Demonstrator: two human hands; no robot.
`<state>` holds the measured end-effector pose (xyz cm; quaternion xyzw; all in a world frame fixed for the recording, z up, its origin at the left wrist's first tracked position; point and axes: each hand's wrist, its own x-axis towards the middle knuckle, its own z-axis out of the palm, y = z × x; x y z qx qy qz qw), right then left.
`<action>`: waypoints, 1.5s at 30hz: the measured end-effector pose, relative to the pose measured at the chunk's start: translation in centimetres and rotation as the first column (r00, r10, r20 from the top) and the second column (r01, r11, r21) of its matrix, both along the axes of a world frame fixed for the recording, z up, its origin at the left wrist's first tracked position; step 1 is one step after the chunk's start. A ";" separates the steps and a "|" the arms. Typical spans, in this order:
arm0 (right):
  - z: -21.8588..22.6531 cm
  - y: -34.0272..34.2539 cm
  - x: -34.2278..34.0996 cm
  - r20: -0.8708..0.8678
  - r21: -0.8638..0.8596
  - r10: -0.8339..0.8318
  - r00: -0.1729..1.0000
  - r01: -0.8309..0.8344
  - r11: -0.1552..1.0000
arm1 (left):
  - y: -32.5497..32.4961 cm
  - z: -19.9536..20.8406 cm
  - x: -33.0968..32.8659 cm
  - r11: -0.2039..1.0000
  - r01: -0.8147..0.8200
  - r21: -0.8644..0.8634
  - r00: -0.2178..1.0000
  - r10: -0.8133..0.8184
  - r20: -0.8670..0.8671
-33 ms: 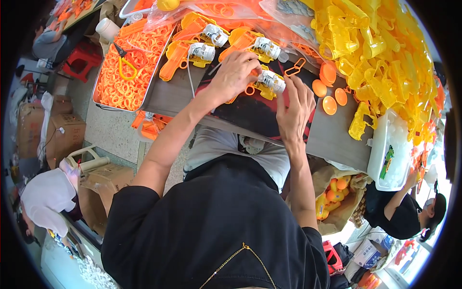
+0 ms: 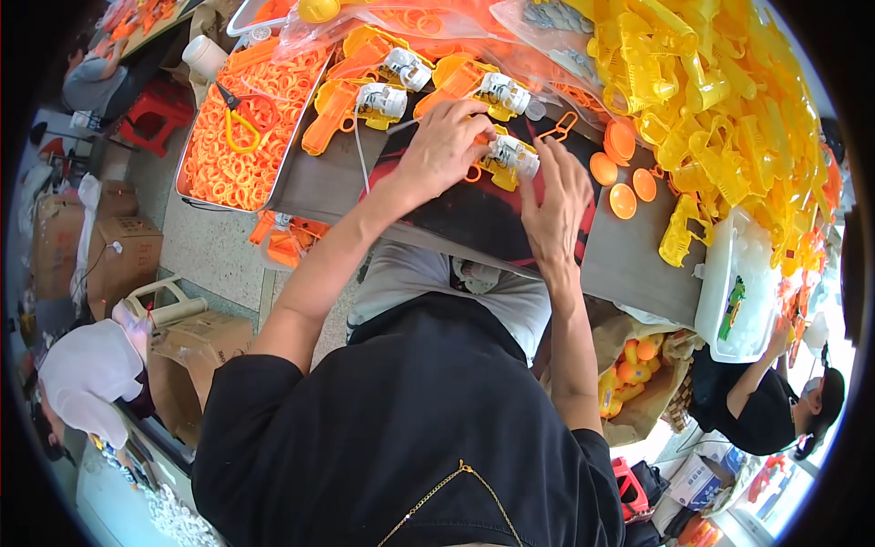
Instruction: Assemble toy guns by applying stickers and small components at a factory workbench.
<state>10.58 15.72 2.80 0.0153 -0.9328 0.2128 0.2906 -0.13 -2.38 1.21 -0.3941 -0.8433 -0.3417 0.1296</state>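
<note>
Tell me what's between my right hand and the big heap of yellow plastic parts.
In the head view, round orange discs lie on the gray table between your right hand and the yellow heap; some overlap.

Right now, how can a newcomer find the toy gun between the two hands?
On the grey table, find the black-and-red mat at its near edge. Over it, between the left hand and right hand, is the toy gun, with a white patterned cylinder. Three similar toy guns lie farther away; this one is closest to that edge.
</note>
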 end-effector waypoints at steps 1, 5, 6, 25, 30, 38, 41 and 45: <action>-0.9 0.5 -0.4 0.040 -0.021 0.070 0.997 -0.070 0.997 | 0.4 0.1 0.9 0.995 -0.079 0.060 0.990 0.085 -0.110; -3.1 0.1 -0.2 0.021 -0.042 0.065 0.998 -0.064 0.997 | 2.1 0.6 4.6 0.974 -0.214 0.078 0.969 0.221 -0.106; -3.2 -0.2 -0.1 0.022 -0.047 0.070 0.997 -0.069 0.996 | 2.1 0.3 4.9 0.973 -0.219 0.073 0.968 0.225 -0.106; -3.0 -0.9 0.4 -0.057 -0.174 0.329 0.942 -0.334 0.926 | -5.7 0.0 10.0 0.928 -0.298 -0.225 0.947 0.259 -0.188; -1.7 3.4 4.0 -0.175 -0.215 0.082 0.981 -0.119 0.969 | -7.6 -1.0 8.5 0.891 -0.395 -0.224 0.909 0.344 -0.234; -4.1 20.8 9.4 0.008 0.228 -0.638 0.770 0.619 0.751 | -6.9 -0.5 4.1 0.937 -0.316 -0.147 0.939 0.286 -0.190; -5.0 23.1 9.6 -0.010 0.293 -0.637 0.771 0.611 0.735 | -5.6 0.3 6.0 0.936 -0.352 -0.002 0.903 0.339 -0.262; -2.4 20.9 7.3 -0.139 0.161 -0.640 0.756 0.654 0.739 | -2.0 2.0 8.5 0.986 -0.129 0.103 0.976 0.145 -0.164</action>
